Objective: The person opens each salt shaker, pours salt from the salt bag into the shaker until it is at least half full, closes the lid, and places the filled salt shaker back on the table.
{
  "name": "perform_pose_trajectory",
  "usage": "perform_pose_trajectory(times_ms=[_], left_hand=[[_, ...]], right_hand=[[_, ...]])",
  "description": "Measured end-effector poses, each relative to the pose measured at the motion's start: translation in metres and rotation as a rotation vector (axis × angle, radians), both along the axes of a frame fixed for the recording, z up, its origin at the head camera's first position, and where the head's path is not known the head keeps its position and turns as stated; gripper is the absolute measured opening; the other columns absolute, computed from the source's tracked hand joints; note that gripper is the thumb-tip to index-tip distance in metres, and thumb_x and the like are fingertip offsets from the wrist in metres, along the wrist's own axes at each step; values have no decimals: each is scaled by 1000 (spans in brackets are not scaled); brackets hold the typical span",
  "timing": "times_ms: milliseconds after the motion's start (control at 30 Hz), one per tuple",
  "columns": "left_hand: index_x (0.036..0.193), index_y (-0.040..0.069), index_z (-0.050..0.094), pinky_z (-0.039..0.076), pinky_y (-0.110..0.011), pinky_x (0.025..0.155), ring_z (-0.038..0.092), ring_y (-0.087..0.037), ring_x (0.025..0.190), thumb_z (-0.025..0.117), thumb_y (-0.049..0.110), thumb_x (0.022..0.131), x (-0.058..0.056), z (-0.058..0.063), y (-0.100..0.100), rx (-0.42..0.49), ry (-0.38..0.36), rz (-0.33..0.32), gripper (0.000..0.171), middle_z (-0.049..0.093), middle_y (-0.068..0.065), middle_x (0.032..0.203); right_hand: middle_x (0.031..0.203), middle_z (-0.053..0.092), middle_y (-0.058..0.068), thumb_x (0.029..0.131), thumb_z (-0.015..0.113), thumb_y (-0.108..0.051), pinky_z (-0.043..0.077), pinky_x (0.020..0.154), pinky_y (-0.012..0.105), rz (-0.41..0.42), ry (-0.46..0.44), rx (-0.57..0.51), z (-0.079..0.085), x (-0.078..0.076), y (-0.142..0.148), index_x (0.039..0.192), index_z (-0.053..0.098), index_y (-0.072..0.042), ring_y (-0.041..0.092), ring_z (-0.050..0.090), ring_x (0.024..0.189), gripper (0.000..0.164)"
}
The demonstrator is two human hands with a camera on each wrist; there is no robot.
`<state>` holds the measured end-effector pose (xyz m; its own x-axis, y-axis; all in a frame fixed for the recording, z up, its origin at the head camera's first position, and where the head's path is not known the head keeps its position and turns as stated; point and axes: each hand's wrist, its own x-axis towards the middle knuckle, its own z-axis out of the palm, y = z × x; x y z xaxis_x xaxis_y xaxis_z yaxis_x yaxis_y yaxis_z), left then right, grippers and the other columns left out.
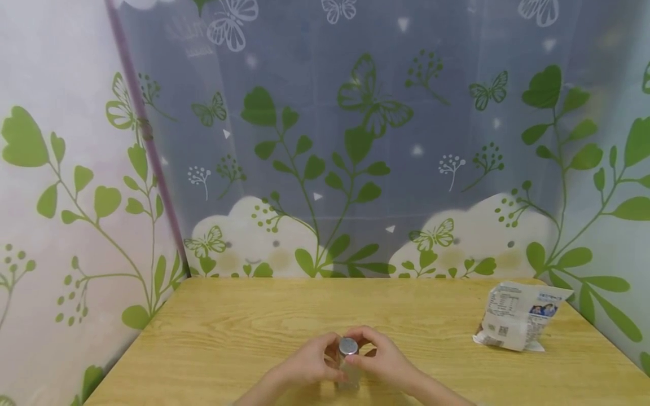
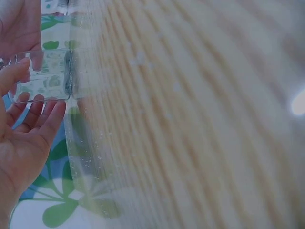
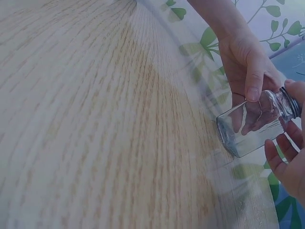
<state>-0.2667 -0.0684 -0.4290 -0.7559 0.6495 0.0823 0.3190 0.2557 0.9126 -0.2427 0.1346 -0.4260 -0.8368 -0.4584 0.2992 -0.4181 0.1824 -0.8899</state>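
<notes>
A small clear glass bottle (image 1: 348, 380) with squared sides stands upright in front of me, its base right at the tabletop. A silver lid (image 1: 348, 346) covers its neck. My left hand (image 1: 312, 360) grips the bottle's body from the left, thumb on the near side and fingers behind, as the right wrist view shows through the glass (image 3: 257, 119). From the other side my right hand (image 1: 386, 361) pinches the lid between thumb and fingers. Its lower fingers (image 3: 287, 148) hang loosely beside the bottle. No contents show inside the glass.
A white printed packet (image 1: 520, 316) stands on the right of the wood-grain table (image 1: 244, 316). Curtains (image 1: 437, 186) patterned with green leaves and butterflies close in the back and both sides of the table.
</notes>
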Motion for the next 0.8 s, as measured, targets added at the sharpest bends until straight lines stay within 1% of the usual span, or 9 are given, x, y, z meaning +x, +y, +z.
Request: perform_pose_trajectory(times_ms=[100, 200, 367, 467, 667, 800], left_hand=[[104, 6, 56, 50, -22, 75, 55, -15, 87, 75, 4, 72, -1, 1, 0, -5, -2, 0, 37, 57, 1, 91], [104, 6, 56, 50, -22, 74, 55, -15, 87, 75, 3, 72, -1, 0, 0, -8, -2, 0, 37, 57, 1, 91], [104, 6, 56, 50, -23, 75, 56, -15, 87, 75, 2, 72, 0, 0, 1, -2, -15, 0, 37, 57, 0, 92], [104, 6, 56, 50, -23, 76, 55, -15, 87, 75, 2, 72, 0, 0, 1, -1, -16, 2, 37, 57, 0, 92], [104, 6, 56, 50, -22, 76, 55, -14, 87, 74, 3, 72, -1, -1, 1, -7, -1, 0, 37, 57, 1, 92], [103, 6, 56, 50, -22, 75, 55, -13, 87, 74, 2, 72, -1, -1, 1, -8, 3, 3, 37, 57, 1, 92]], right_hand=[[110, 57, 12, 87, 65, -16, 49, 68, 26, 4, -2, 4, 1, 0, 1, 121, 54, 1, 12, 50, 91, 40], [110, 56, 11, 86, 66, -17, 48, 68, 25, -7, -20, 15, 2, 0, 0, 123, 52, 2, 13, 49, 92, 43], [103, 56, 7, 83, 69, -19, 47, 69, 25, -39, -46, 33, 2, 0, -1, 113, 53, -1, 14, 50, 91, 39], [101, 56, 7, 83, 69, -19, 47, 69, 25, -33, -48, 24, 2, 0, -1, 110, 54, -3, 15, 50, 91, 35], [106, 58, 10, 87, 64, -17, 48, 69, 26, 11, -26, 8, 2, 1, 1, 118, 55, -2, 14, 50, 91, 35], [111, 57, 11, 88, 64, -18, 48, 69, 26, 11, -5, 28, 2, 0, 1, 122, 53, 0, 13, 50, 93, 41]])
